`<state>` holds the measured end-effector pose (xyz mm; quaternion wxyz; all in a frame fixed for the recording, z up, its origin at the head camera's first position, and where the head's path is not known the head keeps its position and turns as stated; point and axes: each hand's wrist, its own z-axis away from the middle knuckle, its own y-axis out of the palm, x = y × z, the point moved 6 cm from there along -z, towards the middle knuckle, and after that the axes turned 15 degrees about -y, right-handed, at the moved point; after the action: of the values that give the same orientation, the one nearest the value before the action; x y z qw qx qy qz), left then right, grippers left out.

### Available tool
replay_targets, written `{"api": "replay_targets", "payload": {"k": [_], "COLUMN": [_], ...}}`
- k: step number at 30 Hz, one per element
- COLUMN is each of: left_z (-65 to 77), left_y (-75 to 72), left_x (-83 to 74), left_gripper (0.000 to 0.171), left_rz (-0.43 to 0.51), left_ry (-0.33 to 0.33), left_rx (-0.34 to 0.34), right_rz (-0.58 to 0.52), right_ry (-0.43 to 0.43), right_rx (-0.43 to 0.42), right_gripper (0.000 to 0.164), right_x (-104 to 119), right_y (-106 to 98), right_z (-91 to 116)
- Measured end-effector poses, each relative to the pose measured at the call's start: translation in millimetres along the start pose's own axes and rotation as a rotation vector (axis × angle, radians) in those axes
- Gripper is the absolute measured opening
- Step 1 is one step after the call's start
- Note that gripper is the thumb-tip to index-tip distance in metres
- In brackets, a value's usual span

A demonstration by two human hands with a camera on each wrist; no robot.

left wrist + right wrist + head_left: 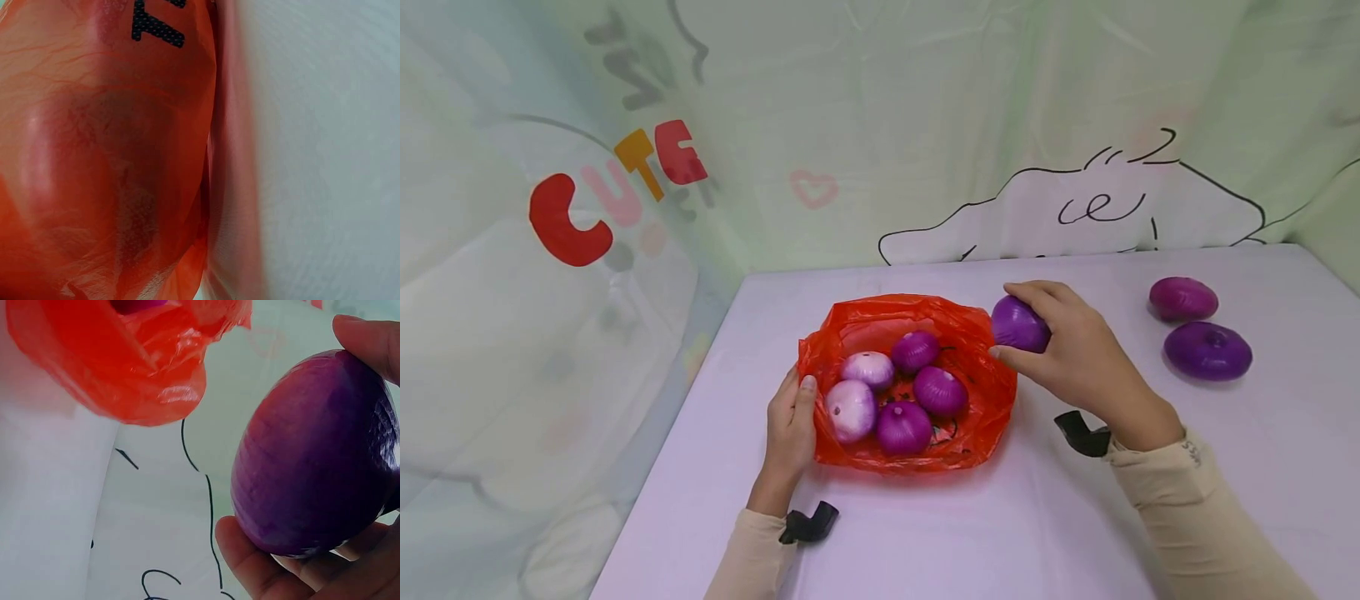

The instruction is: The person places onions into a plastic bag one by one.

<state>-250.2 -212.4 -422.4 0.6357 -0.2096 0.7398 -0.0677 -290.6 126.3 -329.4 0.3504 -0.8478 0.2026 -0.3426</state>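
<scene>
A red plastic bag (985,400) lies wide open on the table with several purple and pale onions (904,427) inside. At its left side, my left hand (792,417) grips the rim, thumb along the near edge. The left wrist view shows the bag's thin wall (106,156) close up, an onion's round shape behind it. Beyond the bag's right rim, my right hand (1071,346) holds a purple onion (1019,323) between thumb and fingers. In the right wrist view, that onion (312,456) has fingertips around both ends.
Two more onions lie at the right of the white table (955,533): a magenta one (1183,298) behind a darker purple one (1208,352). A printed curtain (820,108) hangs behind the table and along its left side.
</scene>
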Motion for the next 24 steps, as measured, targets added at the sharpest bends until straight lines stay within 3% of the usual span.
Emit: {"api": "replay_targets", "payload": {"k": [14, 24], "left_z": [1.2, 0.7], "left_y": [-2.1, -0.1], "left_x": [-1.7, -0.7], "left_gripper": [0.043, 0.043], "left_rz": [-0.002, 0.01], "left_ry": [0.026, 0.0], "left_rx": [-0.015, -0.002], "right_rz": [-0.032, -0.059], "right_ry": [-0.098, -0.094], "right_rx": [-0.005, 0.024], "right_gripper": [0.074, 0.073], "right_x": [27.1, 43.5], "right_y": [13.3, 21.1], "right_z": [-2.4, -7.5]}}
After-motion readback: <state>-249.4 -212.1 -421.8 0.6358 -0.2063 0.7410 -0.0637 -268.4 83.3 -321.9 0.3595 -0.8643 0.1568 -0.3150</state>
